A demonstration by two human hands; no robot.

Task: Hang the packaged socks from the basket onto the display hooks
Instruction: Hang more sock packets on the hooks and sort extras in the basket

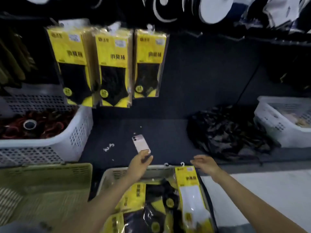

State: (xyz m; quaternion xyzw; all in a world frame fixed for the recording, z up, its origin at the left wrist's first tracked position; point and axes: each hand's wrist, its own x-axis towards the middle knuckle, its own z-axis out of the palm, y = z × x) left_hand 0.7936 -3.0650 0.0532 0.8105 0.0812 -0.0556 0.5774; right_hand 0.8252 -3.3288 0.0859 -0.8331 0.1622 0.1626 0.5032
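Pinched between the thumb and curled fingers of the left hand (139, 163) is the near end of a phone (141, 143), which lies flat on the dark shelf (168, 140); no sock pack is held by either hand. Up on the wall to the left, three yellow packs (114, 64) are seen hung side by side, upright. Below the left forearm, the basket (116, 173) is seen with several packs of dark socks (134, 194) piled flat in it. Against its right wall a pack of white socks (191, 190) is propped, its long axis running from the near side away towards the shelf, with its plastic hook (182, 164) poking up over the far rim. Just beside that hook, to its right, the right hand (205, 164) is held with fingers straight and spread, nothing in it. This hand is judged both the nearer and the free one, so the white pack is best taken by its hook end, just left of the fingertips, and lifted towards the wall.
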